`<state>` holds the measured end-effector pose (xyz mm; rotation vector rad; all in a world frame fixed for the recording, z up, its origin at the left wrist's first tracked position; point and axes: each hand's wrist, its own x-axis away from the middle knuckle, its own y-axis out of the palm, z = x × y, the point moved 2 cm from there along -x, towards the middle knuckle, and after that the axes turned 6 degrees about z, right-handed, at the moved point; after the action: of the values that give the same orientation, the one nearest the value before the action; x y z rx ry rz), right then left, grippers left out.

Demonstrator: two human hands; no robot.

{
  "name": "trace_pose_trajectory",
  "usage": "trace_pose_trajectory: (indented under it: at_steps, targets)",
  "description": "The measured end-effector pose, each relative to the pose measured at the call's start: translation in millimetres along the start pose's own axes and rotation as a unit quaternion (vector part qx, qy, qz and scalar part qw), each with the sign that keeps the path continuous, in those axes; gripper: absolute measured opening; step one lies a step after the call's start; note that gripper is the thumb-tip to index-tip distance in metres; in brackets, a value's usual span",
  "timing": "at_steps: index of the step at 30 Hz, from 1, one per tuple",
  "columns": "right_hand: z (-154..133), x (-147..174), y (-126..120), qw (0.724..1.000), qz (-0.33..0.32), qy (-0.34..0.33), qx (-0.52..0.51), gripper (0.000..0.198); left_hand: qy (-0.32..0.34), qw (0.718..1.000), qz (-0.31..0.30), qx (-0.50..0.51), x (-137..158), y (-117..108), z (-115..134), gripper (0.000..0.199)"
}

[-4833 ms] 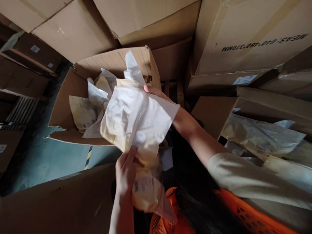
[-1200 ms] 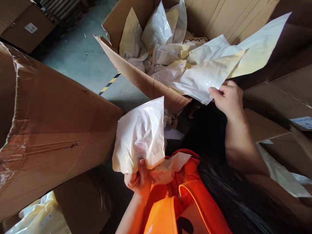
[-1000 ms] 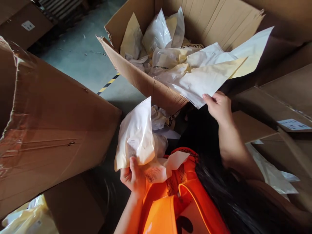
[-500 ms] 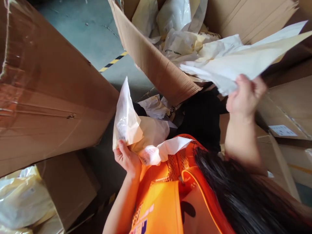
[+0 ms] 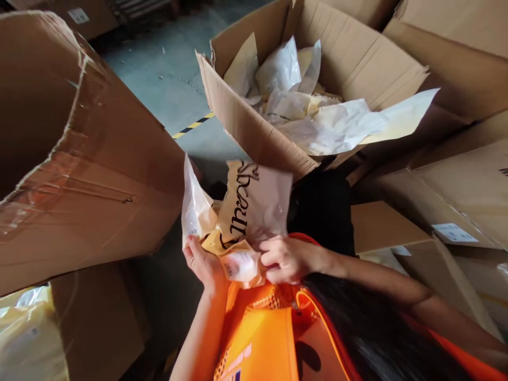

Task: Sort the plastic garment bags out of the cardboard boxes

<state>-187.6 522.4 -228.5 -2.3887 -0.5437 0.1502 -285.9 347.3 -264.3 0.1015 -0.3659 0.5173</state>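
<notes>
In front of the orange vest, my left hand (image 5: pixel 204 264) is closed around several thin plastic packets. One clear-and-cream plastic packet (image 5: pixel 194 206) with a barcode label points upward at its thumb. A larger plastic bag (image 5: pixel 265 203) with black script lettering fans out between my hands. Below it lies a small packet (image 5: pixel 241 264) with a white label. My right hand (image 5: pixel 288 259) has its fingers curled at the lower right edge of the bunch, gripping plastic; exactly which layer its fingertips hold is hidden.
An open carton (image 5: pixel 254 127) ahead holds several plastic packets, with one white-and-yellow packet (image 5: pixel 405 119) over its right edge. A tall carton (image 5: pixel 119 159) stands left. More packets (image 5: pixel 32 328) lie lower left. Cartons (image 5: pixel 456 190) stand right. Yellow-black tape (image 5: pixel 192 126) marks the floor.
My right hand has let go of the white-and-yellow packets at the open carton and come down to the bunch in my left hand. The lettered bag now shows spread out there.
</notes>
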Motion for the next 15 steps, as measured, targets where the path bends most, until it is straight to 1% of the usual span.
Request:
trace_pose_trajectory:
  at_steps: [1, 2, 4, 5, 6, 9, 12, 13, 14, 15]
  targets:
    - [2.3, -9.1, 8.6, 1.000, -0.011, 0.027, -0.009, 0.023, -0.011, 1.000, 0.004, -0.004, -2.1, -2.1, 1.4, 0.025]
    - [3.1, -16.5, 14.4, 0.999, -0.010, 0.051, -0.013, 0.028, -0.024, 1.000, 0.007, -0.013, -3.8, -5.1, 2.2, 0.023]
    - [-0.5, -27.5, 20.2, 0.996, 0.001, 0.084, -0.011, 0.052, -0.037, 0.998, 0.000, -0.045, -5.9, -13.1, 2.5, 0.023]
    - [-4.0, -31.7, 22.2, 0.996, -0.007, 0.088, -0.009, 0.061, -0.029, 0.997, -0.003, -0.067, -6.6, -18.1, 2.1, 0.026]
    - [-7.9, -35.5, 24.4, 0.996, -0.022, 0.086, -0.005, 0.066, -0.015, 0.996, -0.006, -0.083, -7.3, -23.5, 1.4, 0.029]
    - [-17.0, -46.4, 33.9, 0.994, -0.091, 0.049, 0.045, 0.062, 0.031, 0.996, -0.002, -0.082, -13.8, -41.8, -0.4, 0.041]
    - [-19.4, -56.3, 43.9, 0.985, -0.140, 0.012, 0.102, 0.064, 0.060, 0.997, 0.034, -0.037, -30.5, -66.1, 6.6, 0.041]
    - [-19.9, -58.9, 46.4, 0.982, -0.151, 0.004, 0.110, 0.066, 0.058, 0.996, 0.058, -0.024, -36.8, -77.5, 11.8, 0.037]
    - [-20.5, -61.0, 48.3, 0.981, -0.157, 0.000, 0.112, 0.065, 0.040, 0.996, 0.077, -0.005, -42.3, -91.0, 17.8, 0.031]
    - [-21.5, -62.9, 49.4, 0.982, -0.157, -0.003, 0.107, 0.061, 0.004, 0.996, 0.090, 0.018, -46.2, -106.6, 24.0, 0.024]
